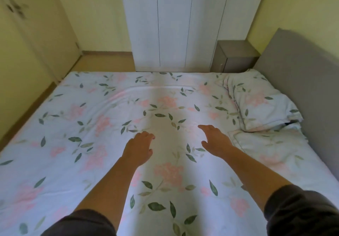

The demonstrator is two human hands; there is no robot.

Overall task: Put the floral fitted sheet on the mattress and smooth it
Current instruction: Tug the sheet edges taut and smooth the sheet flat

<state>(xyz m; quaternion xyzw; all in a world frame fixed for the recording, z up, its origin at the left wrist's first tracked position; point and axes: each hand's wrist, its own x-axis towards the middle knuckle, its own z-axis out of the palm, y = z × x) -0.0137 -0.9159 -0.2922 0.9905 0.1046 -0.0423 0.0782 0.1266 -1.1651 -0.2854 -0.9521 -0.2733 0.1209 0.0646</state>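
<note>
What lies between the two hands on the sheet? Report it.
Head view: only bare floral sheet, slightly wrinkled, lies between the left hand and the right hand. Nothing else sits there.

White sheet (95, 107) with pink flowers, green leaves, grey headboard (302, 66)

The sheet (102, 125) covers the mattress wholly, so none of the mattress shows, and the picture's left, right and bottom edges cut the sheet off. Whether the palms of the left hand (139, 147) and right hand (216, 140) touch the sheet cannot be told; only their backs show. Right of the right hand, a pillow (260, 103) hides part of the headboard (302, 70), and something small and dark by it is too small to tell. The sleeves (297, 210) run off the bottom edge. Far left of the left hand, the wall (22, 33) is blurred.
</note>
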